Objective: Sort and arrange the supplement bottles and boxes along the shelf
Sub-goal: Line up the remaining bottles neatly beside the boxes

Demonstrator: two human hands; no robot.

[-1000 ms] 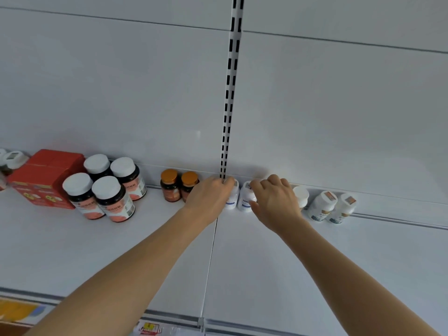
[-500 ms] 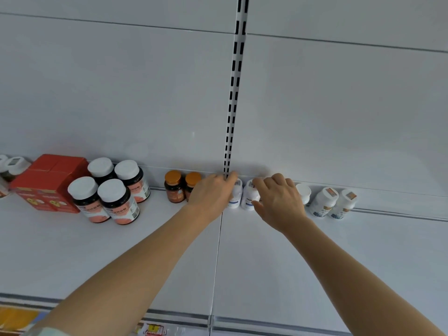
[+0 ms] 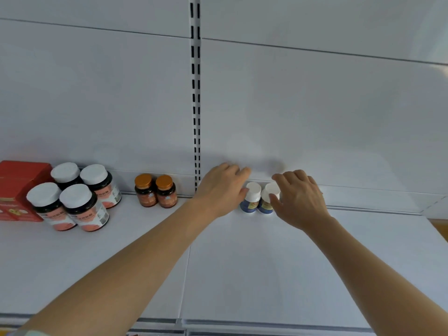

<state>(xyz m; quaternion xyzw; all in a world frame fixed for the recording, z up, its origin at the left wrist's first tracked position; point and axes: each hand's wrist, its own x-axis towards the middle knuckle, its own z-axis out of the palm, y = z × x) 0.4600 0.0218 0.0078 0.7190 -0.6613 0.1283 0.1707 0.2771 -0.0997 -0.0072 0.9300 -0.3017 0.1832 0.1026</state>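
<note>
Two small white bottles (image 3: 259, 201) stand touching at the shelf's (image 3: 266, 263) back edge. The left hand (image 3: 221, 190) grips the left one with its thumb; the right hand (image 3: 297, 197) grips the right one. Brown bottles (image 3: 155, 190), large jars (image 3: 72, 196) and a red box (image 3: 17, 187) stand leftward.

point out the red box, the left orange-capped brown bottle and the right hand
red cardboard box (image 3: 20, 187), head view, on its front face
left orange-capped brown bottle (image 3: 145, 193), head view, on its body
right hand (image 3: 299, 198), head view, on its back
</note>
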